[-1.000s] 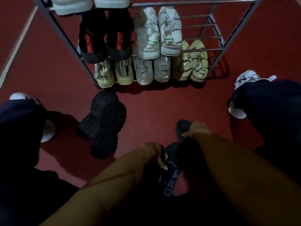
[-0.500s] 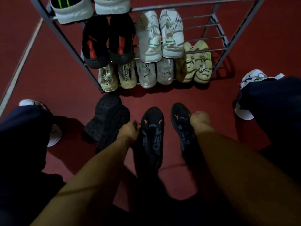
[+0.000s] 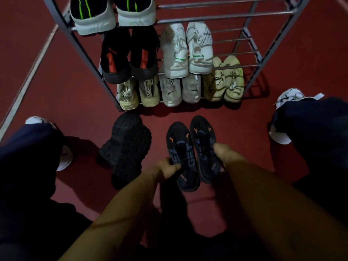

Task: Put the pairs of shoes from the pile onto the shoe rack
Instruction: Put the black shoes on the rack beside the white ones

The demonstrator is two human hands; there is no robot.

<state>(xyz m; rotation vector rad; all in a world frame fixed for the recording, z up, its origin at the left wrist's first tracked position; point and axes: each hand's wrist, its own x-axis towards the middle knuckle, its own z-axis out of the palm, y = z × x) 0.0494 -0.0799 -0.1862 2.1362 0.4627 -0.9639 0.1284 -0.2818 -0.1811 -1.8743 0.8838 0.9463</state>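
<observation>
Both dark sneakers (image 3: 192, 153) now lie side by side, lifted together; left fingers (image 3: 170, 167) and right fingers (image 3: 219, 149) clamp one each, ready for the shoe rack (image 3: 263, 59).

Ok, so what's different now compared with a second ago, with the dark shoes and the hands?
The left hand and right hand have brought the two dark orange-marked shoes forward, away from the body toward the shoe rack. A second ago the shoes sat apart and askew; now they are side by side, toes toward the rack, one in each hand. The black pair on the floor and the shoes on the rack have not moved.
</observation>
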